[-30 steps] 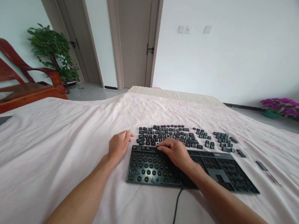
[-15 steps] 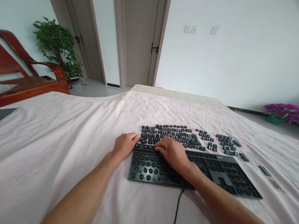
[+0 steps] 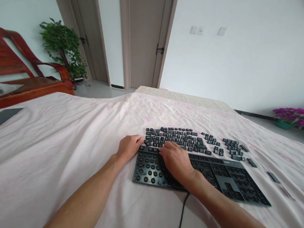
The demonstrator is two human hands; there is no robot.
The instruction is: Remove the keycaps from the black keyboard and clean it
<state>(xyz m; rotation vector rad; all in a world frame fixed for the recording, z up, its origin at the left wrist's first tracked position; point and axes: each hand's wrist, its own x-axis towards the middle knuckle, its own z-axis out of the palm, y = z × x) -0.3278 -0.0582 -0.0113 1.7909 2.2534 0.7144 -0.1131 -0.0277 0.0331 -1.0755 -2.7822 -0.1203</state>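
A black keyboard (image 3: 150, 182) lies on the bed with most of its keycaps off, its round switch spots bare on the left. A few keycaps (image 3: 150, 149) sit in its top row at the left end. My left hand (image 3: 129, 147) is at the far left corner, fingers curled; what they hold, if anything, is hidden. Over the top row, my right hand (image 3: 175, 160) has its fingertips pinched together at a small dark keycap, mostly covered by the fingers. Many loose black keycaps (image 3: 178, 134) lie in rows just beyond the keyboard.
More loose keycaps (image 3: 232, 147) lie at the right. Beside them is a keycap puller (image 3: 274, 177) with wire ends. A cable (image 3: 182, 212) runs toward me from the keyboard. The pinkish sheet (image 3: 86, 131) is wrinkled. A flat dark object (image 3: 4, 116) lies at far left.
The view has shifted slightly, so everything sits a little further right. Both hands keep nearly the same place at the keyboard; the right fingers have tilted down slightly at the top row.
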